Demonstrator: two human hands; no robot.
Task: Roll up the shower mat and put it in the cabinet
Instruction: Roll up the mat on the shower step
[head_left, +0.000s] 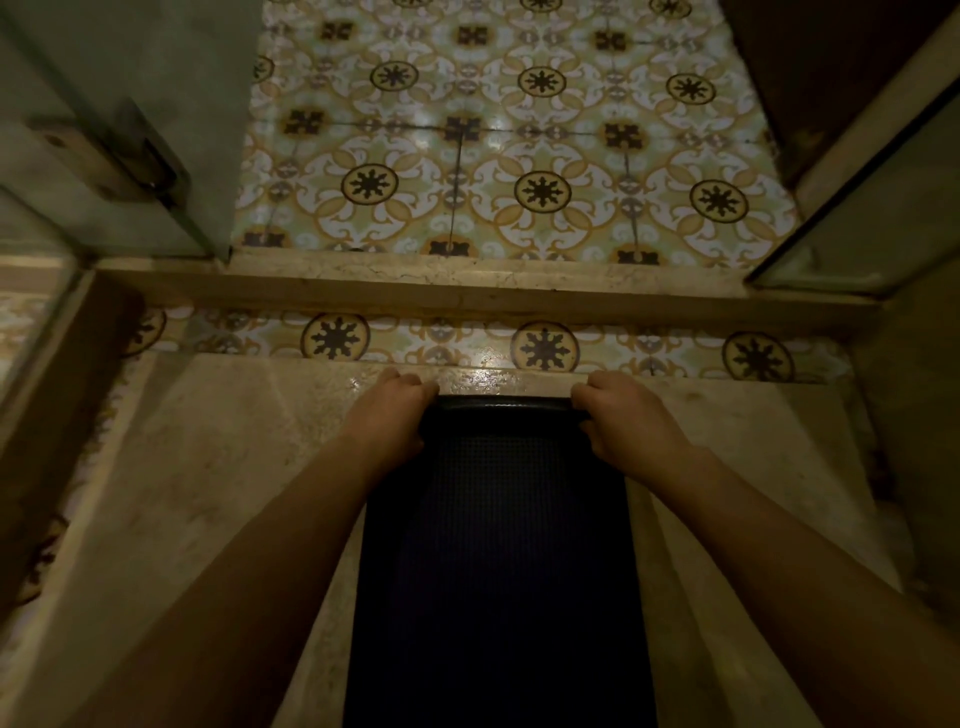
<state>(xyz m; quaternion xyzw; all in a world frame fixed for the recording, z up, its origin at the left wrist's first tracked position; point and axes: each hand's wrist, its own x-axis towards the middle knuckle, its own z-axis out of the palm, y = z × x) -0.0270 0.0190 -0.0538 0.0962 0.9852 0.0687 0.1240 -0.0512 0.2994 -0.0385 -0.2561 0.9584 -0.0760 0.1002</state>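
A dark, finely textured shower mat (498, 561) lies flat on the beige stone shower floor, running from the bottom of the view up to a far edge near the step. That far edge is curled up into a thin first fold. My left hand (395, 415) grips the far left corner of the mat. My right hand (628, 421) grips the far right corner. Both forearms reach in from the bottom. No cabinet is in view.
A stone curb (467, 291) crosses the view beyond the mat, with patterned floor tiles (519, 156) past it. A glass shower door (119, 130) with a metal hinge stands at the left, another glass panel (872, 208) at the right.
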